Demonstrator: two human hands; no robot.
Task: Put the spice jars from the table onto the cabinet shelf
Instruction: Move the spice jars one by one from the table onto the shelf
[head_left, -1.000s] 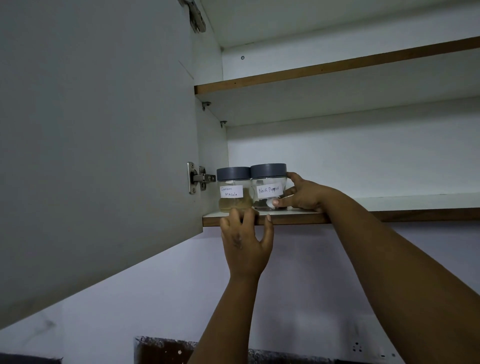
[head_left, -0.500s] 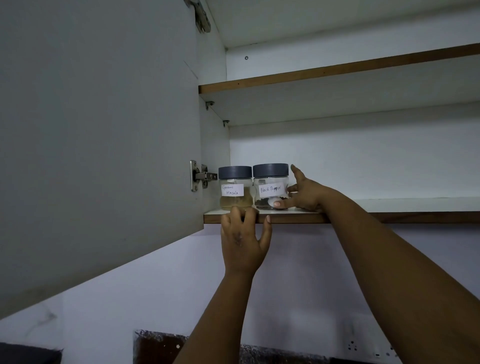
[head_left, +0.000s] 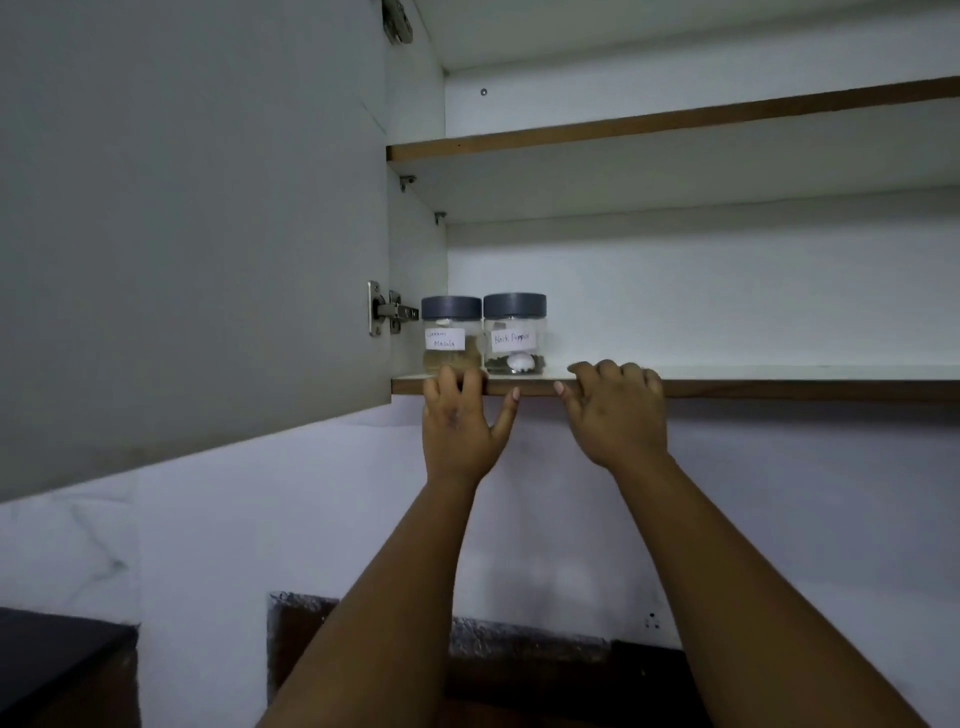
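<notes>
A: Head view, centre of the frame. Which items sit on the cabinet shelf (head_left: 727, 387)?

B: Two spice jars, upright and side by side at the shelf's left end, close to the front edge. The Garam Masala jar (head_left: 451, 334) stands at left, the Black Pepper jar (head_left: 515, 332) at right; whether they touch cannot be told. Each is clear, squat and round, with a dark grey lid and a white handwritten label. The left jar holds a tan layer at its base; the right holds dark contents and a small white object.

A: And the hands?

B: The left hand (head_left: 460, 415) is just below the Garam Masala jar, its fingertips (head_left: 447, 375) hooked over the shelf's brown front edge and overlapping the jar's base in the picture, thumb spread to the right. The right hand (head_left: 615, 410), right of centre, curls its fingers over the same edge, apart from both jars. Neither hand holds a jar.

A: Surroundings?

B: The open cabinet door (head_left: 192, 234) fills the left of the frame, its hinge (head_left: 387, 310) just left of the jars. An upper shelf (head_left: 675, 122) crosses the top right.
</notes>
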